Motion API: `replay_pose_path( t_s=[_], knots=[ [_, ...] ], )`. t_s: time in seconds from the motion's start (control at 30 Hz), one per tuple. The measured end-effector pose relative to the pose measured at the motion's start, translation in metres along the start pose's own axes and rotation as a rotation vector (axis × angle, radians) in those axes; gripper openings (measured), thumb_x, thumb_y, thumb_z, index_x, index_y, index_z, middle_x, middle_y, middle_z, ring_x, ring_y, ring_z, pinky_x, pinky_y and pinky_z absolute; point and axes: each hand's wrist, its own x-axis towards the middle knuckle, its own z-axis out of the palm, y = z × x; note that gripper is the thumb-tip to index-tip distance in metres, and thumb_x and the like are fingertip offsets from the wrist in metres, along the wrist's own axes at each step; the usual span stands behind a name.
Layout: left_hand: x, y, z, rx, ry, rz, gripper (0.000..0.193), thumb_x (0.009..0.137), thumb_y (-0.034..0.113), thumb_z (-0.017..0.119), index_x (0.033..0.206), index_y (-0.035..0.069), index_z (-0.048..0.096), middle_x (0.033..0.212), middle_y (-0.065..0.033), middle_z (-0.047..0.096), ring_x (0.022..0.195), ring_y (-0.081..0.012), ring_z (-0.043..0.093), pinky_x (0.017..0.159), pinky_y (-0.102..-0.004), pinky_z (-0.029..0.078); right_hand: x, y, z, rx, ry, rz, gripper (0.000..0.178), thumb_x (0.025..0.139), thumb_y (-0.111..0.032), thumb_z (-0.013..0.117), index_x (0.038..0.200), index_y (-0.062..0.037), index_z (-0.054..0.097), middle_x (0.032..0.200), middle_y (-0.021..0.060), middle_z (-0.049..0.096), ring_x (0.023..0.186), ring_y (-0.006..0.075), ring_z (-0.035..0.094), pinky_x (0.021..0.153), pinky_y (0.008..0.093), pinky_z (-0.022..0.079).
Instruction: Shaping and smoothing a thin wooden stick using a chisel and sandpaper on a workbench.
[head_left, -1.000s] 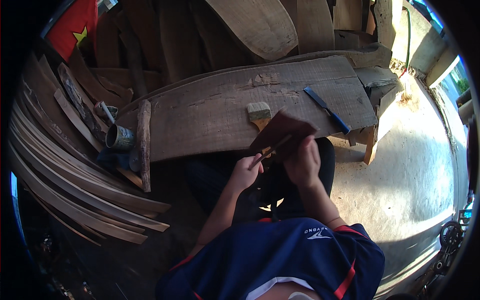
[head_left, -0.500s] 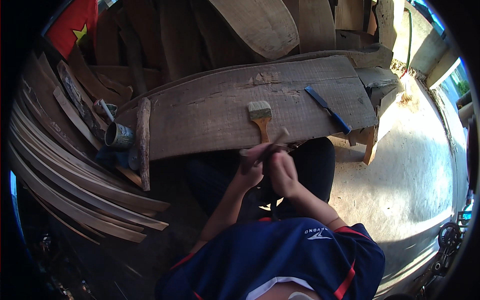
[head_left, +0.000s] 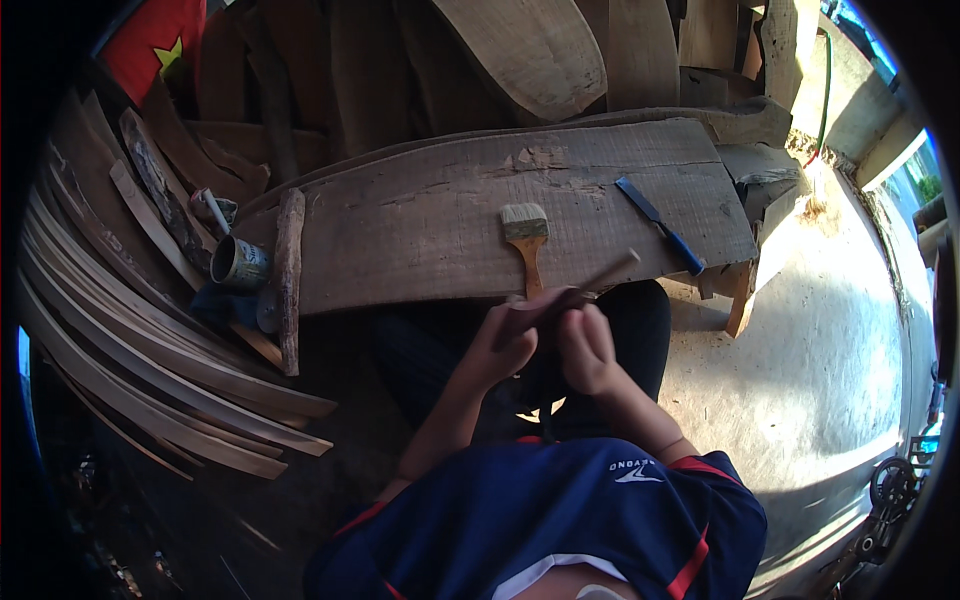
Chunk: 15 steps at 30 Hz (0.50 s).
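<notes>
My left hand and my right hand are closed together just below the front edge of a wide rough wooden plank. Between them they grip a thin flat brown piece, seen edge-on, whose pale end sticks up and to the right over the plank edge. A paintbrush with a wooden handle lies on the plank right above my hands, bristles away from me. My dark-trousered knees are under the hands.
A blue-handled flat tool lies on the plank's right end. A tin can and a short rough stick sit at its left end. Several thin curved wooden strips are stacked left. Sunlit concrete floor lies right.
A second ago the brown piece faced the camera as a broad sheet over my right hand. It has turned edge-on, and both hands have drawn closer and slightly left.
</notes>
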Motion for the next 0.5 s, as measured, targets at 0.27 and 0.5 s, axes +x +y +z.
replay_pose_path(
  t_s=[0.27,0.5],
  knots=[
    [-0.008,0.022,0.007,0.367,-0.228,-0.308,0.037,0.091,0.030,0.048,0.069,0.002,0.056,0.053,0.0011,0.045,0.050,-0.0057,0.038,0.046,-0.0251,0.032,-0.002,-0.002,-0.041,0.023,0.376,-0.200,0.029,0.097,-0.029,0.031,0.105,-0.0031,0.041,0.077,0.0166,0.058,0.056,0.0204,0.057,0.053,0.0274,0.046],
    [-0.022,0.051,-0.028,-0.144,-0.255,-0.374,0.025,0.092,0.024,0.048,0.091,0.002,0.061,0.062,0.0037,0.048,0.057,-0.0025,0.042,0.053,-0.0178,0.034,0.020,-0.011,-0.045,0.548,0.679,-0.099,0.030,0.094,-0.023,0.041,0.118,-0.0041,0.042,0.106,0.0090,0.054,0.097,0.0203,0.056,0.086,0.0337,0.046]
  ],
)
